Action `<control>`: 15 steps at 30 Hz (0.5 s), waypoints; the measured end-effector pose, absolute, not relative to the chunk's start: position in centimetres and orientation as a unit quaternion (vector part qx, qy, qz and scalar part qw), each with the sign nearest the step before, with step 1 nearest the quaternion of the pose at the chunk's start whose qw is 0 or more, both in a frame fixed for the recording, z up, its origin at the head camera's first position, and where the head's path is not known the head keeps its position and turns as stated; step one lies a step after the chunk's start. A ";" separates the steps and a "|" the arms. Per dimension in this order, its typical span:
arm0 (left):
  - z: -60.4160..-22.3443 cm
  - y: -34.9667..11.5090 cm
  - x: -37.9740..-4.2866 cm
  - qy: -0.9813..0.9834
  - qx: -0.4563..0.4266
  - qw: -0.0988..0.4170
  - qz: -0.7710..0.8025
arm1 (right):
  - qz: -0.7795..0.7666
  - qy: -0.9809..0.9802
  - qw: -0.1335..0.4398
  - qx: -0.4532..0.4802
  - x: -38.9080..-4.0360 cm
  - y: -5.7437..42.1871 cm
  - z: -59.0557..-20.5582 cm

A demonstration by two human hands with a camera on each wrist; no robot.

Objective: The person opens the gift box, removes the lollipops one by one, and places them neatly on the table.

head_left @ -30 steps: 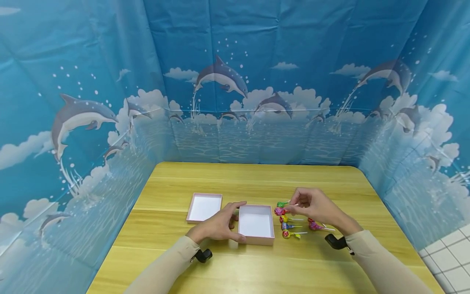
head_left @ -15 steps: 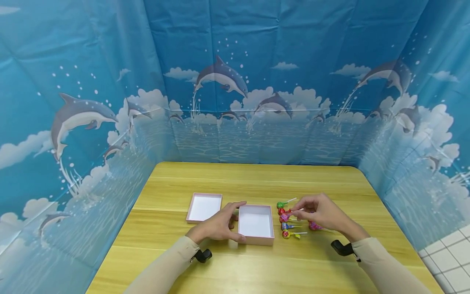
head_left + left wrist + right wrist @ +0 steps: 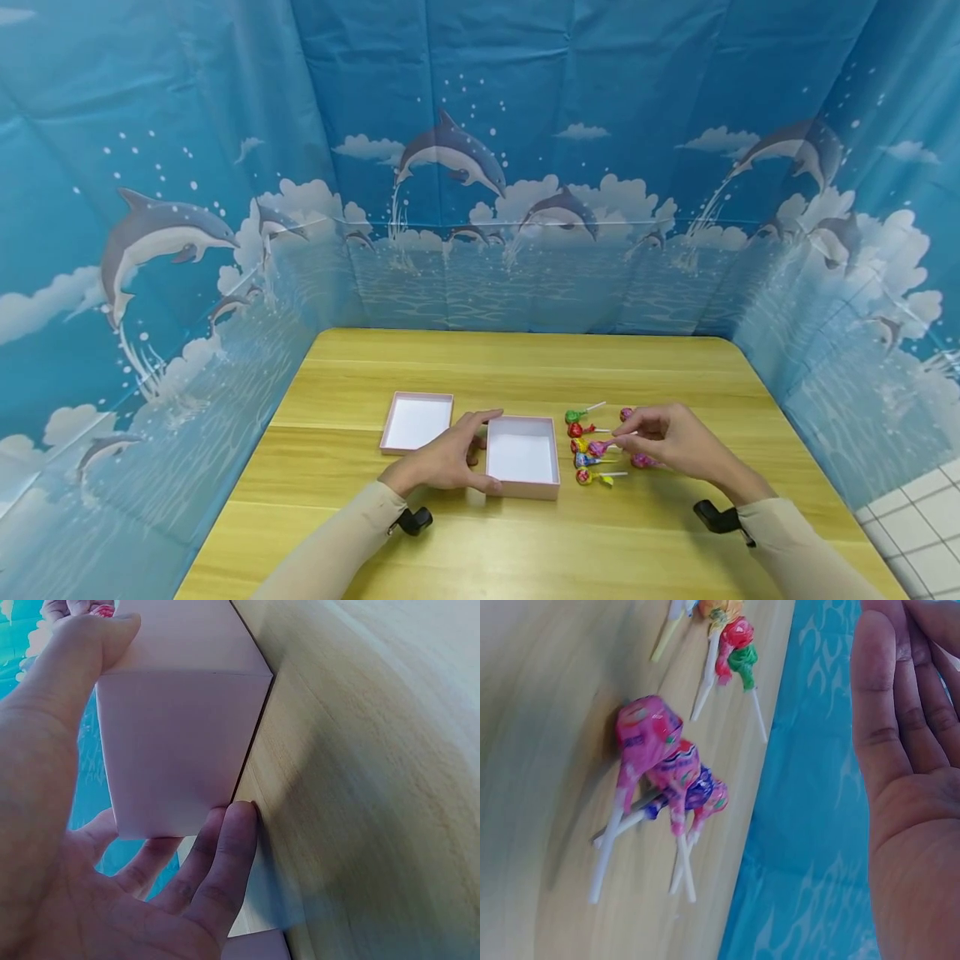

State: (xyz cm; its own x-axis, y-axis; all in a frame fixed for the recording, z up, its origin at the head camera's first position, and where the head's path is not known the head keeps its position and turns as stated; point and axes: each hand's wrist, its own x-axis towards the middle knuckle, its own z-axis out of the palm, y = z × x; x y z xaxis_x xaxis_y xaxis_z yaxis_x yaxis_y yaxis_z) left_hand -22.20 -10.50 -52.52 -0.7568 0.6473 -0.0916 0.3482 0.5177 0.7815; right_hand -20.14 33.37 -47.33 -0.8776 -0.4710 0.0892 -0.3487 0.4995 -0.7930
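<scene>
My left hand (image 3: 446, 458) grips the left side of a pale pink open box (image 3: 522, 454) with a white inside. In the left wrist view, the thumb lies along one side of the box (image 3: 172, 742) and the fingers bend around another. Between thumb and fingertips, my right hand (image 3: 671, 437) pinches the stick of a pink lollipop (image 3: 597, 449), its head over the yellow lollipop (image 3: 577, 446) in a column right of the box. Above that one lie a red lollipop (image 3: 576, 430) and a green lollipop (image 3: 574, 416); a blue-wrapped lollipop (image 3: 582, 460) and a red-and-yellow lollipop (image 3: 585, 477) lie below.
A shallow pink lid (image 3: 417, 422) lies behind the left hand, white inside facing up. Pink and purple lollipops (image 3: 679, 769) lie in a loose pile under the right hand. A dolphin-print curtain (image 3: 480, 208) encloses the wooden table (image 3: 450, 358) at the back and sides.
My right hand has moved right and toward me with the pink lollipop, from beside the green and red ones to over the yellow one. The left hand and box stay put.
</scene>
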 end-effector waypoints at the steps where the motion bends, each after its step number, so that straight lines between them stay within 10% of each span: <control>1: -52.5 -10.5 -22.2 0.850 0.293 0.190 0.395 | -0.440 0.864 0.068 -0.236 -20.0 33.5 -47.3; 15: -52.1 -10.4 -22.1 0.850 0.292 0.193 0.394 | -0.475 0.845 0.081 -0.234 -19.1 35.8 -48.2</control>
State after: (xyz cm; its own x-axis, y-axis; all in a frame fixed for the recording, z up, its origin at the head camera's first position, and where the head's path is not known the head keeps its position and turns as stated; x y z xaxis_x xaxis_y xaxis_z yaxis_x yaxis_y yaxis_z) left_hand -22.06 -10.43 -52.15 -0.7553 0.6481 -0.0973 0.3441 0.5186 0.7827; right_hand -19.13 35.77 -48.20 -0.8776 -0.4718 0.0850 -0.3181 0.4404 -0.8396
